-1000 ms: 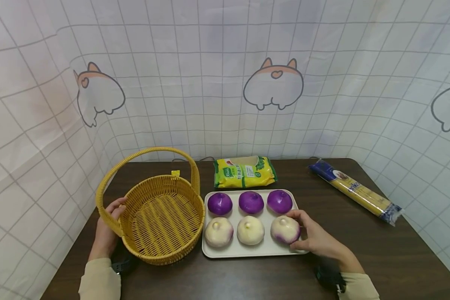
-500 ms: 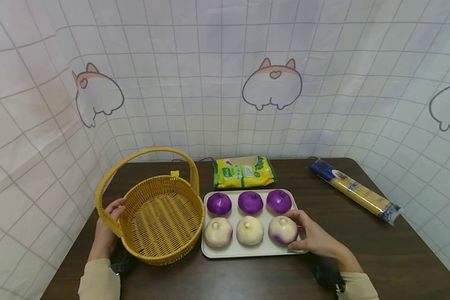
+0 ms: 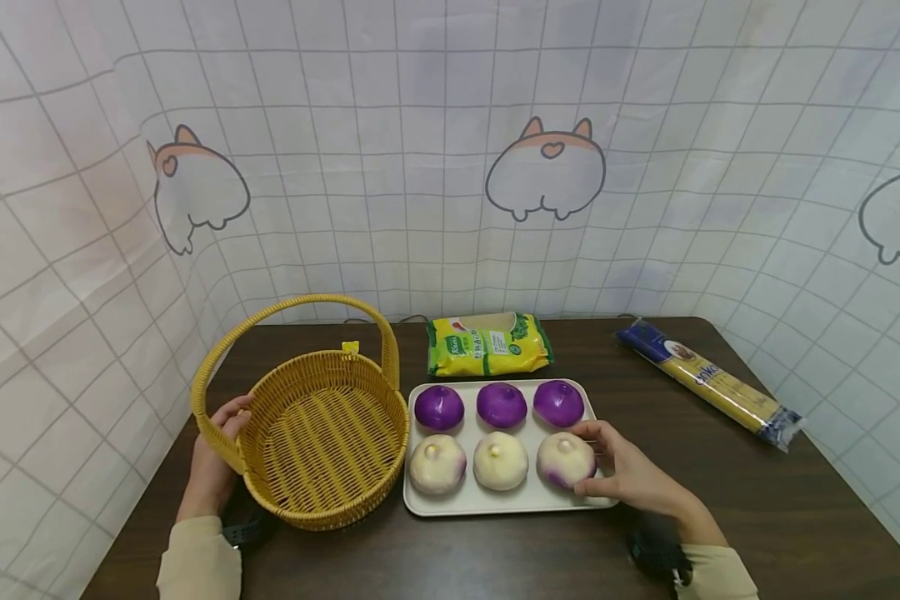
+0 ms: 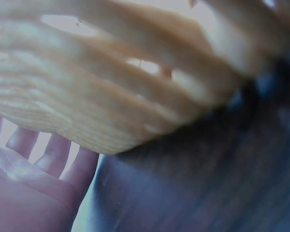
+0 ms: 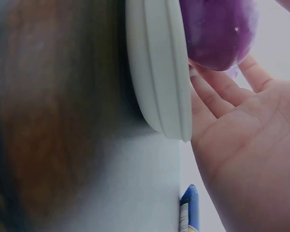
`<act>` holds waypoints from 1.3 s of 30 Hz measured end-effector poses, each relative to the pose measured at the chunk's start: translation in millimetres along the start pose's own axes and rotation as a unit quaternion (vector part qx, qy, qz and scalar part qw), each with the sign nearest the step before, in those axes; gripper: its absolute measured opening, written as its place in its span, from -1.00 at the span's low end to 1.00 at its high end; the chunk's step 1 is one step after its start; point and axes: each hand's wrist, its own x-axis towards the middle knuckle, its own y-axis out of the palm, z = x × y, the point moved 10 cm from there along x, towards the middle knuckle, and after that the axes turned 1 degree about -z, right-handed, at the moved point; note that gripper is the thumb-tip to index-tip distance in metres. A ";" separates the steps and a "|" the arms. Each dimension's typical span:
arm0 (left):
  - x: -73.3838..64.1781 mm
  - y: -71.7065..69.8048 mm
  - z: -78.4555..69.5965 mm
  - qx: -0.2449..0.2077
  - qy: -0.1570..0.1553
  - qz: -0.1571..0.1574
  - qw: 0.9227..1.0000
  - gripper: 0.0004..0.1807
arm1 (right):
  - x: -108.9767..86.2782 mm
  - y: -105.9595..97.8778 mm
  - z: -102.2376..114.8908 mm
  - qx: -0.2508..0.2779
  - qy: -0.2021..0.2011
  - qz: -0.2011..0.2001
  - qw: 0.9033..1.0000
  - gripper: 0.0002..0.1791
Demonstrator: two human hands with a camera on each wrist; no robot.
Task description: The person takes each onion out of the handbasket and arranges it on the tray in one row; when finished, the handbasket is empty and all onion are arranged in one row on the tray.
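Observation:
A white tray holds three purple onions in its back row and three whitish, purple-edged onions in front. At the front right, my right hand holds a whitish onion between fingers and thumb. In the right wrist view its purple side overhangs the tray rim, fingers against it. To the left stands a round wicker basket with a tall handle. My left hand touches its outer left side; the left wrist view shows extended fingers below the weave.
Behind the tray lies a yellow-green Knorr packet. A long blue-and-yellow packet lies diagonally at the back right of the dark table. Grid-patterned cloth surrounds the table's back and sides. The basket nearly touches the tray's left edge.
The right hand and the whitish onion it holds have shifted slightly left on the tray. The left hand and basket have stayed in place.

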 end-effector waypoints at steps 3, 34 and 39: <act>0.2 -0.2 0.2 0.001 0.001 0.000 1.000 -0.48 | 0.5 -0.2 0.1 -0.002 0.000 0.001 1.000 -0.19; -0.6 1.5 0.6 0.002 0.002 0.007 1.000 -0.45 | -9.7 -61.0 -12.7 0.045 0.013 -0.266 0.963 -0.74; -3.2 3.1 -2.4 -0.001 0.007 0.012 1.000 -0.43 | -16.4 -66.0 11.7 0.047 0.022 -0.289 0.956 -0.77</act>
